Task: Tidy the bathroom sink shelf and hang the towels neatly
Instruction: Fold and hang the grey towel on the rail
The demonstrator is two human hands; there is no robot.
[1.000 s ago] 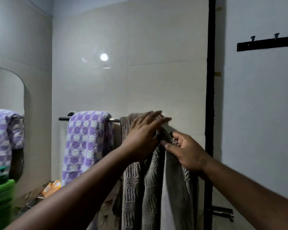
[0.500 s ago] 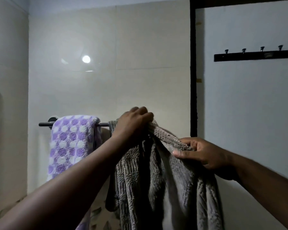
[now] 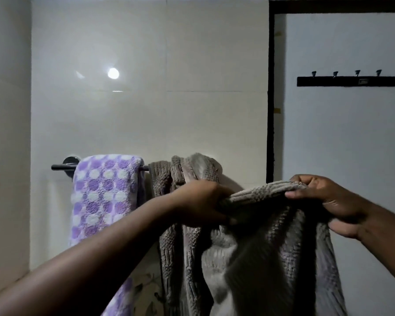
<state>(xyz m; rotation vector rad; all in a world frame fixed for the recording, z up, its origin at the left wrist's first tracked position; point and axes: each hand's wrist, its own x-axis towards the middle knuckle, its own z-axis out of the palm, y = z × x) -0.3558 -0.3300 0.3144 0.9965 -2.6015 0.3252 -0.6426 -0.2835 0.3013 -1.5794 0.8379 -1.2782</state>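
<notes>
A grey ribbed towel [image 3: 258, 242] hangs partly over the metal towel rail [image 3: 61, 167] on the tiled wall. Its top edge is stretched level between my two hands, in front of the rail. My left hand [image 3: 201, 202] grips the edge at the left. My right hand [image 3: 328, 201] pinches the same edge at the right. A bunched part of the towel still lies over the rail behind my left hand. A purple-and-white dotted towel [image 3: 103, 192] hangs folded over the rail's left part. The sink shelf is out of view.
A black door frame [image 3: 270, 99] runs down the right of the tiled wall. Beyond it, a black hook strip [image 3: 351, 80] with several pegs is fixed to the white wall. A ceiling light reflects in the tiles.
Both hands have drawn the grey towel's top edge off the rail toward me and spread it wide. My right hand moved right. The view turned right and the mirror left the frame.
</notes>
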